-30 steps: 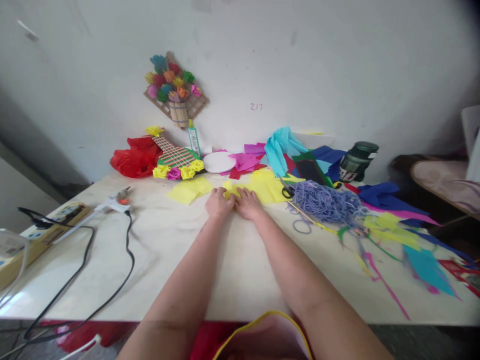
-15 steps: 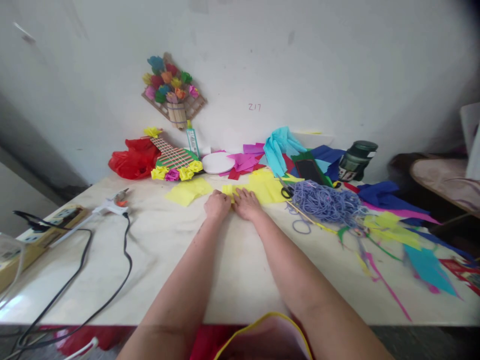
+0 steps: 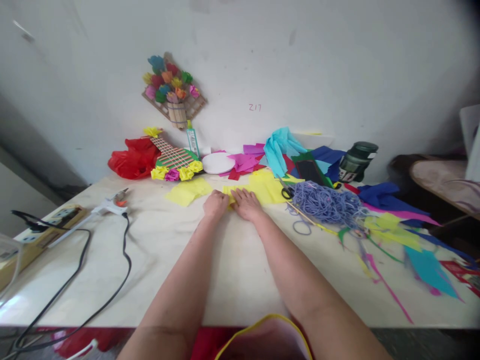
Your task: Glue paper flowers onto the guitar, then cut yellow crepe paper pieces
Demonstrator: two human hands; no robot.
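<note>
My left hand [image 3: 216,204] is curled at the near left edge of a small strip of yellow crepe paper [image 3: 227,190], its fingers closed on the edge. Beside it, my right hand [image 3: 246,204] lies flat over the same strip, fingers stretched out and pressing it to the table. Parts of the strip are hidden under both hands. To the left lies a loose yellow crepe sheet [image 3: 187,192]. Behind my right hand a larger yellow crepe piece [image 3: 269,188] spreads toward black-handled scissors [image 3: 287,192].
A tangle of purple yarn [image 3: 324,201] and paper scraps [image 3: 431,270] cover the right side. A glue gun [image 3: 110,204], its cord and a power strip [image 3: 56,222] lie left. At the back are a decorated guitar shape [image 3: 174,157], a white disc [image 3: 218,163] and a dark jar [image 3: 358,161].
My hands shift only slightly over the yellow strip, the right fingers moving a little left. The other things stay in place.
</note>
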